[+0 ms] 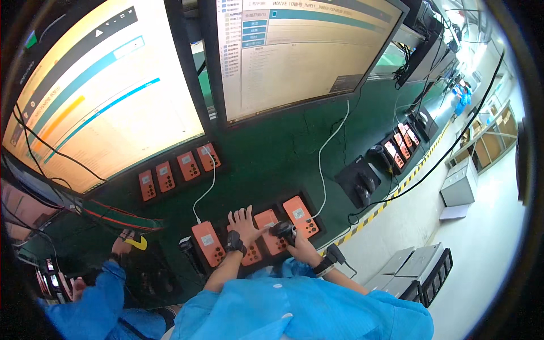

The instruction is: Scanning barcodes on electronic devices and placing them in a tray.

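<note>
A row of coral-coloured phones lies face down in a black tray, each with a white label on its back. My left hand (243, 225) rests over the second phone (251, 255), fingers spread, partly hiding it. In my right hand (304, 250) is a black handheld barcode scanner (282, 230), held over the third phone (274, 243). White cables run to the leftmost phone (207, 242) and the rightmost phone (300, 214). Both wrists wear black devices.
Two monitors (306, 56) stand behind the green bench. More coral phones (187, 165) lie below the left screen. A black mouse (364, 190) sits on a dark pad at right. At left, a co-worker's hand (122, 243) is by a yellow object (136, 243).
</note>
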A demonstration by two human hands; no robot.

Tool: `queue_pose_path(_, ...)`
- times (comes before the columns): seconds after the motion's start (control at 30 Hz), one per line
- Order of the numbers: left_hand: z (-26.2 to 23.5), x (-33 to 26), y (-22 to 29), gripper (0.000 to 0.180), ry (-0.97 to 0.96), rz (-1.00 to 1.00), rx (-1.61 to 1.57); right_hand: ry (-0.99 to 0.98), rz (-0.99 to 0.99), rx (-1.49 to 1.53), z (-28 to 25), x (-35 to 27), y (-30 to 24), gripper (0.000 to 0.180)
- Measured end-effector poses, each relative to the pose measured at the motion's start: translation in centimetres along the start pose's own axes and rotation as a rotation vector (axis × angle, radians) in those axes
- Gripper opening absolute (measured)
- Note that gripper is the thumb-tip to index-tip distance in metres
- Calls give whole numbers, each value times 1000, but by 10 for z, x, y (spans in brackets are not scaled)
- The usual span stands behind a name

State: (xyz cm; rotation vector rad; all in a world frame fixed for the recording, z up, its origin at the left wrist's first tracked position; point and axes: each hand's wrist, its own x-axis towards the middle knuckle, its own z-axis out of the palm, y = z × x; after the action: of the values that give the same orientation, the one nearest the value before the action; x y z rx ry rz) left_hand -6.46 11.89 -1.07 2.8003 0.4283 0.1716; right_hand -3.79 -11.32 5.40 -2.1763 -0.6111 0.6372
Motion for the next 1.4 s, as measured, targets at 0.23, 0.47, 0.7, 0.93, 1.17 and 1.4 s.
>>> queue_pose_path(0.23, 9, 2, -6, 103, 46, 28, -4, 14, -42, 2, 4, 5, 6, 46)
queue_pose_path(0.47, 0, 2, -3, 103, 14, 20, 20, -19, -4, 15, 0, 6, 0, 46)
queue_pose_path(0.7, -12, -4, 5, 99, 40, -24, -11, 225, 117, -64, -26, 25, 14, 49)
queue_pose_path(0.93, -11, -51, 37, 72, -202, -194, -616, 584, -53, -196, -80, 108, 109, 41)
queue_pose_path(1.17, -13, -19, 49, 38, -304, -653, -1300, 473, 137, -245, -85, 145, 124, 34)
queue_pose_path(1.4, 14, -15, 50, 39, -346, -824, -1491, 444, -170, -662, -88, 115, 101, 22)
